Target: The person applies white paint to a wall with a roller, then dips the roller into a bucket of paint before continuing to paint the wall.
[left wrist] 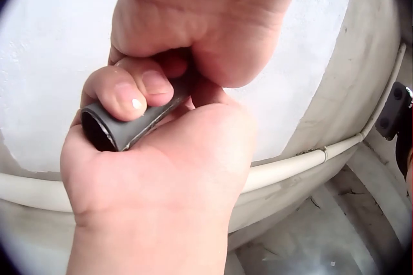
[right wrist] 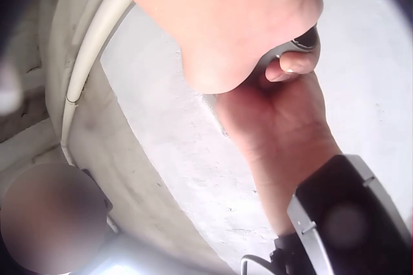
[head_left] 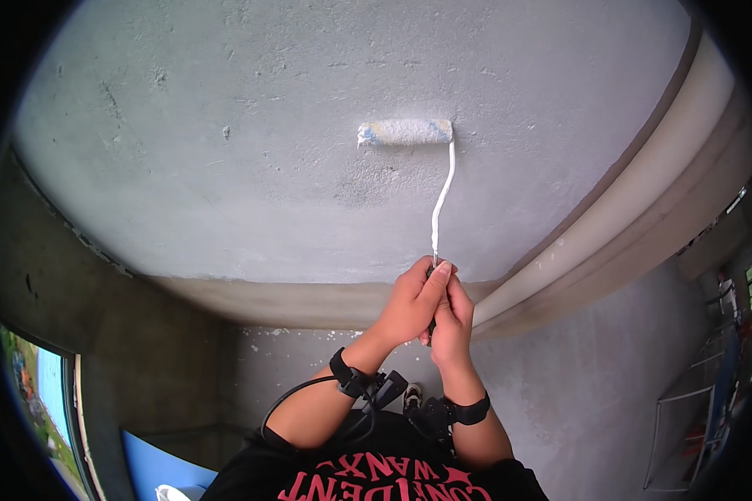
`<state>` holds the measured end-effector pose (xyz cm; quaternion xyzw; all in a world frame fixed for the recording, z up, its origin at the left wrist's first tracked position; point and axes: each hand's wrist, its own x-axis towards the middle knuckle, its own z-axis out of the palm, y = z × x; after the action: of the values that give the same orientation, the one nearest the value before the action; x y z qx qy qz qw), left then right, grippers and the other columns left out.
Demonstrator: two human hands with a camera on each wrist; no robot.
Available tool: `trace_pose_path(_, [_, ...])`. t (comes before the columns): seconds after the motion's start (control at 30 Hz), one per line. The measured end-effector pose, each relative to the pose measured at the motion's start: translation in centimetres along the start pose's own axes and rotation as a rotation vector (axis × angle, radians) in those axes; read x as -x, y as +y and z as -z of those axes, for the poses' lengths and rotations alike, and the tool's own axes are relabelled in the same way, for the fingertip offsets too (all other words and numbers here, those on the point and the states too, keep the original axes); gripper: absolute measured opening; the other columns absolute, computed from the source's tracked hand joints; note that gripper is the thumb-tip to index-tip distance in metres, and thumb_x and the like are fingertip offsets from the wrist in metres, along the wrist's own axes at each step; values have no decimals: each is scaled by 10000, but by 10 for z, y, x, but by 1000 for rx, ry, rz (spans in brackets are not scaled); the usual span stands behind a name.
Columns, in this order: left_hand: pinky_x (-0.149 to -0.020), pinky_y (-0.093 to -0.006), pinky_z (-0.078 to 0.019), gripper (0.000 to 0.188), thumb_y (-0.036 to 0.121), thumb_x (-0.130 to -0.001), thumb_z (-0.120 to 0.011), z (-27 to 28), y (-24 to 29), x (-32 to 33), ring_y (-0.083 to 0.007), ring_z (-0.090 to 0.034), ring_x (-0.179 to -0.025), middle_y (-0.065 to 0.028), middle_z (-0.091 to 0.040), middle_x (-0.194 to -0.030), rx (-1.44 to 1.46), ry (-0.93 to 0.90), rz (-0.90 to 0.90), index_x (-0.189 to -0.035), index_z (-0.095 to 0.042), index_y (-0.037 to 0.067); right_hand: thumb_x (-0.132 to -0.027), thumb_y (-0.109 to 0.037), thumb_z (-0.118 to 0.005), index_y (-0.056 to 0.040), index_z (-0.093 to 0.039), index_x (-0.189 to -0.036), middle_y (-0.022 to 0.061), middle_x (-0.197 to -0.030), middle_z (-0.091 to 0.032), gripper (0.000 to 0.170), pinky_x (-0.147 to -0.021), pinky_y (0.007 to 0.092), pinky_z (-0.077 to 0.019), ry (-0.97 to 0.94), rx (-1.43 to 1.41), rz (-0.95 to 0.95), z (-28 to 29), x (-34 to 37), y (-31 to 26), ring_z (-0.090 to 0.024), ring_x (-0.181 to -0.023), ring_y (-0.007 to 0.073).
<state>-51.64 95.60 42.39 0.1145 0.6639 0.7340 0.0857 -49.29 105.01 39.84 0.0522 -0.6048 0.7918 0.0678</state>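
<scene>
A paint roller (head_left: 405, 132) with a white sleeve marked in blue and yellow lies against the grey-white wall (head_left: 251, 192). Its bent, paint-coated rod (head_left: 444, 192) runs down to a dark handle (left wrist: 122, 123). My left hand (head_left: 414, 301) curls its fingers round this handle, whose hollow-looking end sticks out of the grip in the left wrist view. Pressed close against it, my right hand (head_left: 453, 321) also grips the handle. In the right wrist view the right hand (right wrist: 239, 36) covers most of the handle.
A pale pipe (head_left: 610, 188) runs along the wall's right and lower edge. White paint spots (head_left: 280, 338) dot the floor by the wall base. To the left are a window (head_left: 50, 392) and a blue panel (head_left: 159, 468). A metal frame (head_left: 681, 417) stands at the right.
</scene>
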Motion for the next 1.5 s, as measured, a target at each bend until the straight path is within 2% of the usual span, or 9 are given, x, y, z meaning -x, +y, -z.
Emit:
trace_pose_path(0.27, [-344, -269, -416, 392, 349, -1026, -405, -9, -64, 16, -140, -508, -373, -87, -589, -711, 55, 34, 96, -1064, -530, -20, -1046, -251, -430, -36, -551, -1160, -13, -611, -491, 272, -344, 215, -288, 10, -15, -153, 28, 26, 50, -390, -393, 47])
trace_pose_path(0.43, [-383, -236, -449, 403, 361, -1047, -371, -24, -93, 21, -120, -545, -484, -66, -573, -771, 242, -24, 262, -1131, -531, 1, -1036, -216, -453, -36, -551, -1210, -15, -610, -491, 268, -338, 214, -287, 62, 47, -245, 52, 38, 64, -393, -392, 48])
trace_pose_path(0.6, [-514, -235, -474, 414, 373, -1052, -364, -35, -89, 16, -100, -556, -632, -42, -569, -822, 358, -55, 226, -1190, -520, 15, -1017, -175, -482, -19, -557, -1235, -7, -626, -519, 278, -417, 210, -341, 35, 218, -163, 59, 34, 38, -444, -473, 54])
trace_pose_path(0.73, [-696, -242, -469, 443, 388, -1053, -367, -35, -61, 12, -84, -533, -812, -12, -558, -899, 358, -29, 176, -1265, -494, 20, -986, -150, -517, 14, -575, -1199, 52, -670, -586, 275, -531, 266, -427, -35, 521, -46, 60, 19, 10, -534, -584, 99])
trace_pose_path(0.97, [-793, -256, -481, 481, 406, -1049, -380, -24, 4, 10, -97, -546, -886, -24, -556, -964, 493, 8, 83, -1309, -471, 12, -949, -123, -544, 17, -589, -1129, 174, -784, -660, 233, -613, 342, -489, -165, 697, 69, 24, -8, -71, -653, -671, 267])
trace_pose_path(1.03, [-819, -268, -490, 497, 409, -1045, -394, -14, 21, 9, -112, -566, -925, -44, -581, -1002, 530, 89, 63, -1327, -457, 4, -927, -110, -551, 6, -590, -1125, 213, -836, -669, 233, -649, 395, -501, -194, 755, 103, 5, -18, -83, -667, -752, 377])
trace_pose_path(1.2, [-927, -343, -490, 510, 403, -1047, -381, 24, 57, 8, -220, -611, -1028, -155, -624, -1119, 669, 271, -44, -1281, -474, -40, -903, -168, -561, -25, -605, -1095, 247, -874, -658, 244, -685, 488, -495, -241, 868, 149, -58, -40, -112, -629, -817, 450])
trace_pose_path(1.47, [-928, -377, -489, 572, 450, -1057, -274, 75, 103, 13, -230, -608, -1060, -143, -621, -1175, 622, 230, -8, -1206, -554, -26, -906, -220, -553, -90, -627, -1027, 230, -818, -656, 192, -691, 519, -501, -343, 995, 297, -105, -70, -118, -625, -789, 455])
trace_pose_path(1.5, [-779, -309, -522, 436, 434, -1051, -344, 71, 104, 11, -135, -600, -879, -47, -611, -943, 680, 241, 8, -1016, -569, 62, -906, -220, -553, -90, -627, -1027, 230, -818, -656, 192, -691, 519, -501, -349, 988, 301, -104, -70, -121, -625, -789, 455])
